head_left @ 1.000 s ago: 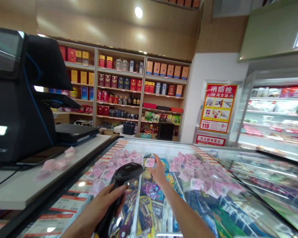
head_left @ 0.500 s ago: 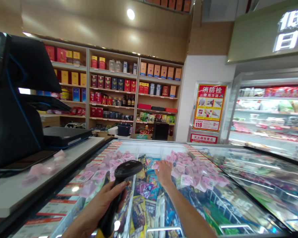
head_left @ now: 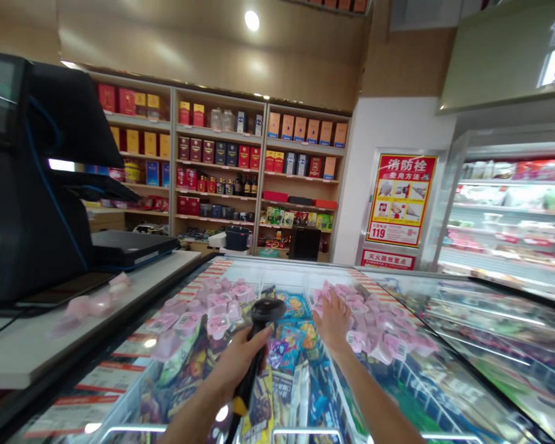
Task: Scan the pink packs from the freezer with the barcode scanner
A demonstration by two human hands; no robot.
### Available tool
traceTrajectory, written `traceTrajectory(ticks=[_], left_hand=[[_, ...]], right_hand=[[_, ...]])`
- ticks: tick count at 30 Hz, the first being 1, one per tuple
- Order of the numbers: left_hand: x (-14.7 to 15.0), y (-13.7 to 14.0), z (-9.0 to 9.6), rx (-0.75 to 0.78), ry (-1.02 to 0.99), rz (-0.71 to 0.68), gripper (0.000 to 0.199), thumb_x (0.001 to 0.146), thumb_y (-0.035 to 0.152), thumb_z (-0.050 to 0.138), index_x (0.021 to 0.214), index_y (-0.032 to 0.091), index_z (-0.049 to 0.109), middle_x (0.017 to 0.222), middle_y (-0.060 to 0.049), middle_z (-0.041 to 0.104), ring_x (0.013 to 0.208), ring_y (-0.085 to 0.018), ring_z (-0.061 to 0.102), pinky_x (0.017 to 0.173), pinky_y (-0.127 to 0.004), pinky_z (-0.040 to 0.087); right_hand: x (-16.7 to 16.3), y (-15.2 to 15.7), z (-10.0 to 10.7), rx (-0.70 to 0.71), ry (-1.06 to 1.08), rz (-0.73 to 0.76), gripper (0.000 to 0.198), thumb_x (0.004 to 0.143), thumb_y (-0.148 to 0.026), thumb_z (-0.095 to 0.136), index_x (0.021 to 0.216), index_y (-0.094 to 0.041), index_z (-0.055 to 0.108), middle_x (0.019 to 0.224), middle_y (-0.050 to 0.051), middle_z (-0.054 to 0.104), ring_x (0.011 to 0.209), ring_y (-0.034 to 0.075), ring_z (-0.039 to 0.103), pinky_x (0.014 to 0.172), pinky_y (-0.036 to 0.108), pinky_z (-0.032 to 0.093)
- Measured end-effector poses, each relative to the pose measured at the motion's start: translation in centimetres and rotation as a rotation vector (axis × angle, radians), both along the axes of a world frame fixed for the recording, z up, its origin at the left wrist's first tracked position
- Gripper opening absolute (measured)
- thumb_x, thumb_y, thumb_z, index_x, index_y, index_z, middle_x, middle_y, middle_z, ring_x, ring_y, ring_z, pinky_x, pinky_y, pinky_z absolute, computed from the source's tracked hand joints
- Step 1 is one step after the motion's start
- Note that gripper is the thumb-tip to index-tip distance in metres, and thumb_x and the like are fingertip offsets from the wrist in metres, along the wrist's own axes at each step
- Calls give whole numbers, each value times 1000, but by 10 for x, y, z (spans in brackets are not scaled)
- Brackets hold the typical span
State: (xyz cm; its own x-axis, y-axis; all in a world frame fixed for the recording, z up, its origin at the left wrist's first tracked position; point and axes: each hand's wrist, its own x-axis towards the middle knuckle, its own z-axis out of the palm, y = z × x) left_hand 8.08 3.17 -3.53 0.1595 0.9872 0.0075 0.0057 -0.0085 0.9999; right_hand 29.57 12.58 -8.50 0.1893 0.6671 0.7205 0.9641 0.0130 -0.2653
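My left hand (head_left: pixel 247 357) is wrapped round the handle of a black barcode scanner (head_left: pixel 267 310), its head tilted up over the chest freezer. My right hand (head_left: pixel 333 317) reaches forward with fingers apart, resting on the right-hand pile of small pink packs (head_left: pixel 374 330). Some of these packs carry white barcode labels. A second pile of pink packs (head_left: pixel 219 311) lies to the left, beyond the scanner. Between the piles, colourful bagged goods (head_left: pixel 289 345) show inside the freezer. Whatever lies directly under my right fingers is hidden.
A black checkout terminal (head_left: pixel 50 203) stands on the white counter (head_left: pixel 9 364) at left, with a few pink packs (head_left: pixel 92 303) on the counter. Wire basket dividers (head_left: pixel 420 391) show in the freezer. Shelves of boxed goods (head_left: pixel 219 154) line the back wall.
My right hand has moved right, from the middle with a pink pack at its fingers, onto the right pile. The scanner has swung right and now points more forward. The view has shifted slightly left.
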Motion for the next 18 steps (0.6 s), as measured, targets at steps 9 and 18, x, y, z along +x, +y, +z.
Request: traceTrajectory(ticks=[9, 18], left_hand=[[51, 26, -7, 159, 117, 64, 38, 75, 46, 34, 96, 17, 44, 59, 3, 56, 51, -11, 55, 52, -22, 44], [-47, 50, -25, 285, 687, 492, 45, 69, 25, 46, 112, 11, 41, 113, -15, 47, 109, -26, 40, 92, -39, 25]], right_hand=[[-69, -50, 18, -396, 1100, 905, 49, 70, -57, 40, 86, -14, 59, 69, 5, 62, 67, 18, 55, 61, 29, 42], [-72, -61, 32, -426, 1729, 818, 32, 60, -44, 60, 69, -15, 50, 54, -2, 56, 44, 10, 50, 43, 22, 41]])
